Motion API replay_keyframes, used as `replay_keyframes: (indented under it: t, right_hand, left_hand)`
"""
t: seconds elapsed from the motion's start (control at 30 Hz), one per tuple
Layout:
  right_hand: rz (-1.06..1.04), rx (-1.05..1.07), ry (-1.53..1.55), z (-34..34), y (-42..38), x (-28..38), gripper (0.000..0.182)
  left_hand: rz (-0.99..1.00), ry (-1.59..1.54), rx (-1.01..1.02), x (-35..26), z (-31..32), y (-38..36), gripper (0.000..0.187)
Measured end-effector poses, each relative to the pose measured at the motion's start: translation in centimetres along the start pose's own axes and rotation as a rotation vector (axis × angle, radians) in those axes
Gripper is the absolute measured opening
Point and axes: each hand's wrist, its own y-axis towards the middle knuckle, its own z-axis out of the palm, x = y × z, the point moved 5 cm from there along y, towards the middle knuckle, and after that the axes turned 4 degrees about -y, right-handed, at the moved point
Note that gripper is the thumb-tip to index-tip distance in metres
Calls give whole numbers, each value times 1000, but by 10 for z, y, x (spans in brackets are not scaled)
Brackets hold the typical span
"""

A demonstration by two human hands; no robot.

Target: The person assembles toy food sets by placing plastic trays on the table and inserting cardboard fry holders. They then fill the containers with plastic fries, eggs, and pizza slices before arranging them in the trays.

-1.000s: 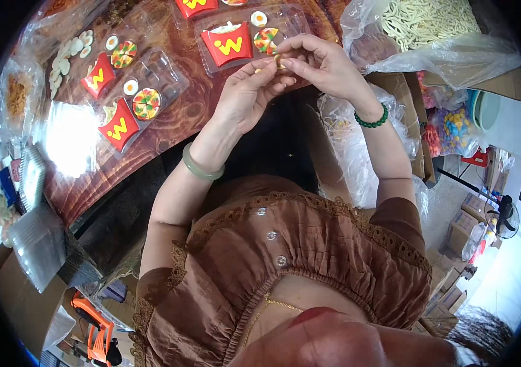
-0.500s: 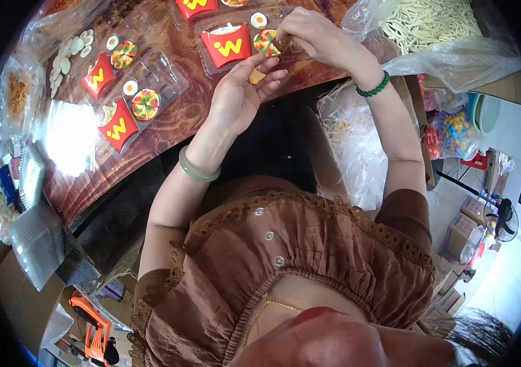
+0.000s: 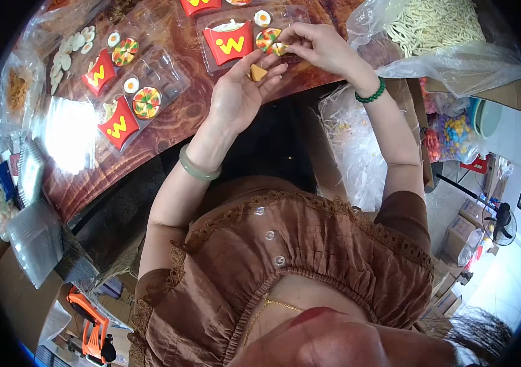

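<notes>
Palm up at the table's front edge, my left hand [image 3: 239, 92] cradles a small orange-tan toy wedge [image 3: 258, 73] by its loosely curled fingers. My right hand [image 3: 325, 52] pinches a small toy pizza slice [image 3: 279, 48] between thumb and fingertips, right at the edge of the toy pizza [image 3: 266, 39]. That pizza lies in a clear plastic tray [image 3: 297, 13], with a toy fried egg [image 3: 262, 18] above it and a red toy fries box [image 3: 229, 43] marked in yellow at its left.
Two similar filled sets stand at the left, including a fries box [image 3: 118, 125] and pizza [image 3: 147, 103]. Pale discs [image 3: 65, 58] lie behind them. A plastic bag of pale strips [image 3: 435, 24] sits at the right. Stacked clear trays [image 3: 35, 241] stand at the lower left.
My right hand has lowered slightly, and the pizza slice in its fingertips now shows beside the pizza. The orange-tan wedge in my left hand is more exposed.
</notes>
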Motion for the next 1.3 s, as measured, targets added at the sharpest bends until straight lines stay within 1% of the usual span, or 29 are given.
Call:
replay_keyframes:
  t: [0.03,0.1,0.17,0.23,0.27,0.3,0.37,0.4,0.43,0.47,0.5,0.53,0.6,0.63,0.67,0.7,0.73,0.8,0.87,0.93,1.0,1.03,1.17,1.23,1.3]
  right_hand:
    - [1,-1,0,0,1,-2,21]
    - [-189,-86,-163,-4,3,8,20]
    - [-201,-97,-182,-8,2,15,20]
    - [-217,-108,-204,-12,0,28,20]
    - [-150,-65,-77,-12,-3,31,21]
    - [-81,-24,49,-11,-7,34,21]
    - [-269,-33,53,-8,-10,59,21]
    - [-251,13,43,-2,-12,57,20]
    - [-249,10,38,-5,-14,57,20]
    - [-213,30,108,-8,-16,58,19]
    - [-179,51,180,-10,-17,58,18]
    - [-181,53,179,-11,-19,58,18]
    - [-276,-38,268,-17,-25,62,18]
    - [-276,-37,266,-17,-30,65,18]
    - [-102,-77,384,-16,-35,60,17]
    - [73,-118,499,-14,-40,54,16]
    - [73,-121,497,-9,-45,53,16]
    - [216,-182,639,3,-53,41,16]
    - [213,-210,676,8,-56,41,17]
    - [203,-238,712,11,-60,38,17]
    - [203,-254,790,14,-62,36,18]
    - [201,-253,790,12,-63,39,18]
    - [152,-264,759,1,-66,43,19]
    - [139,-275,739,-6,-66,35,19]
    - [-7,-383,641,-20,-61,29,19]
  left_hand:
    - [2,10,5,0,1,0,40]
    - [-5,-7,18,1,2,0,40]
    - [-11,-23,28,1,2,-2,40]
    - [-31,-91,94,1,5,-3,40]
    - [-30,-92,92,1,5,-3,40]
    - [-30,-105,131,2,8,-2,41]
    - [-41,-117,172,6,10,-2,41]
    - [-55,-155,220,8,13,-2,40]
    - [-66,-194,267,9,17,-2,38]
    - [-63,-195,271,7,18,-3,38]
    - [-67,-120,232,5,19,-6,35]
    - [-72,-46,191,4,18,-9,32]
    - [-81,14,156,4,15,-9,28]
    - [-92,75,122,5,14,-8,25]
    - [-92,76,125,6,14,-8,25]
    - [-33,69,58,5,11,-6,23]
    - [25,62,-10,5,8,-5,20]
    - [58,52,-44,12,15,-6,18]
    - [84,44,-79,17,15,-7,16]
    - [86,62,-19,19,15,-5,16]
    - [99,118,-25,19,14,-4,15]
    - [114,173,-32,18,14,-4,13]
    - [119,214,-67,24,7,-1,11]
    - [226,432,-39,27,9,-5,10]
    - [260,577,-10,44,13,-5,10]
